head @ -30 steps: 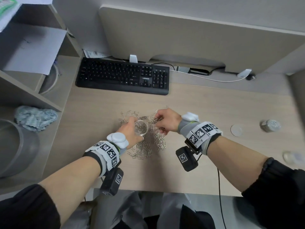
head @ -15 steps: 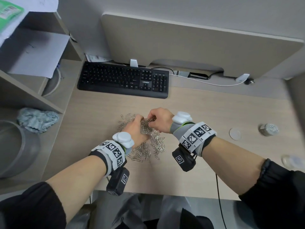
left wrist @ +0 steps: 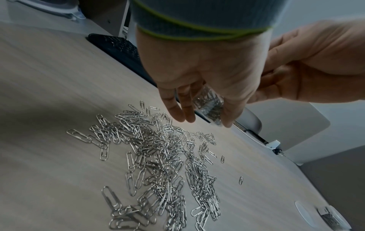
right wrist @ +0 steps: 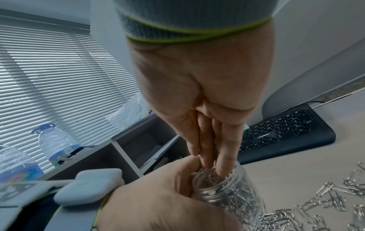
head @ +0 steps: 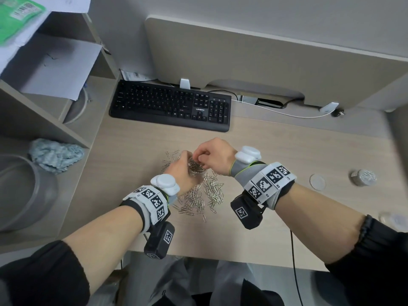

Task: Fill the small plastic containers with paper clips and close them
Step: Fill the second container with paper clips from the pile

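A small clear plastic container (head: 196, 171) partly filled with paper clips is held just above the desk by my left hand (head: 180, 173), fingers and thumb curled round its wall. The right wrist view shows the container (right wrist: 233, 192) mouth up, with my right hand (right wrist: 209, 157) reaching down into it. Its bunched fingertips (right wrist: 227, 165) pinch paper clips inside the mouth. In the head view the right hand (head: 199, 159) is directly over the container. A loose pile of silver paper clips (head: 203, 195) lies on the desk under and in front of both hands.
A black keyboard (head: 170, 104) lies behind the hands. To the right are a round clear lid (head: 317, 182), a filled container (head: 363, 177) and a blurred container (head: 393, 218) by the desk edge. A shelf unit with a grey cloth (head: 55, 154) stands left.
My right hand has lifted from the pile, moved left and come to the container's mouth with clips. My left hand has kept hold of the container.
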`<state>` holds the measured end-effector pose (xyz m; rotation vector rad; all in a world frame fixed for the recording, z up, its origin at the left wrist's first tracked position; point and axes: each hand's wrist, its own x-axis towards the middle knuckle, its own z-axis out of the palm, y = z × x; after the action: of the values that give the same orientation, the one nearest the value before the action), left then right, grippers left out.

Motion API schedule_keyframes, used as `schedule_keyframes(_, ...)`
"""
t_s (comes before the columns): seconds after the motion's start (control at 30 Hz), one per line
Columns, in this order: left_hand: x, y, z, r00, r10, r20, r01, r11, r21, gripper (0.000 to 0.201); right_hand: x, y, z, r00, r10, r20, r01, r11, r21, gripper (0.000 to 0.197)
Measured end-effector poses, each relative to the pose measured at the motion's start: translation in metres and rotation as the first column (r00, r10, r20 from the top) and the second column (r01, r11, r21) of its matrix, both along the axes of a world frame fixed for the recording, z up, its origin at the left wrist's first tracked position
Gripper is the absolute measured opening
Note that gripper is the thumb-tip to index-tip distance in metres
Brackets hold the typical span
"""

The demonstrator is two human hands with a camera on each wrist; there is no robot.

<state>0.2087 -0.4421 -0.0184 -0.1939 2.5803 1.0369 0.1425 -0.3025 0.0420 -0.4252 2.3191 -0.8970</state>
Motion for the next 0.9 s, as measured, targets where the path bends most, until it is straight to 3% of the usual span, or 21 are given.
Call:
schedule_keyframes(0.07, -0.001, 0.0, 0.0, 1.0, 0.001, 0.008, -0.001, 1.0, 0.002, 0.056, 0.001, 0.001, 0.002, 1.0, 0.016, -0.023, -0.016, 1.0, -0.004, 0.026)
schedule_keyframes(0.2, -0.001, -0.003, 0.001, 1.0, 0.005, 0.011, -0.005, 1.0, 0.003, 0.062, 0.004, 0.001, 0.003, 0.994, -0.062, 0.095, 0.071, 0.993, -0.095, 0.029)
schedule_keyframes(0.43, -0.002, -0.006, 0.001, 1.0, 0.015, 0.024, -0.015, 1.0, -0.004, 0.071, 0.0, 0.004, 0.006, 0.979, -0.136, 0.152, 0.168, 0.961, -0.22, 0.028)
schedule_keyframes(0.53, -0.001, -0.01, 0.0, 0.999, 0.029, 0.029, -0.029, 0.999, -0.025, 0.072, -0.015, 0.019, -0.008, 0.97, -0.221, 0.104, 0.233, 0.965, -0.116, 0.025)
schedule_keyframes(0.67, 0.005, -0.021, -0.002, 0.997, 0.047, 0.058, -0.041, 0.995, -0.093, 0.065, -0.032, 0.05, -0.047, 0.96, -0.28, -0.009, 0.278, 0.946, 0.168, 0.017)
schedule_keyframes(0.8, 0.011, -0.037, -0.006, 0.994, 0.082, 0.07, -0.075, 0.993, -0.092, 0.063, -0.04, 0.07, -0.074, 0.979, -0.203, -0.028, 0.193, 0.869, 0.455, 0.019)
schedule_keyframes(0.9, 0.014, -0.049, -0.011, 0.992, 0.107, 0.071, -0.102, 0.992, -0.076, 0.057, -0.046, 0.069, -0.086, 0.988, -0.148, -0.044, 0.148, 0.822, 0.549, 0.031)
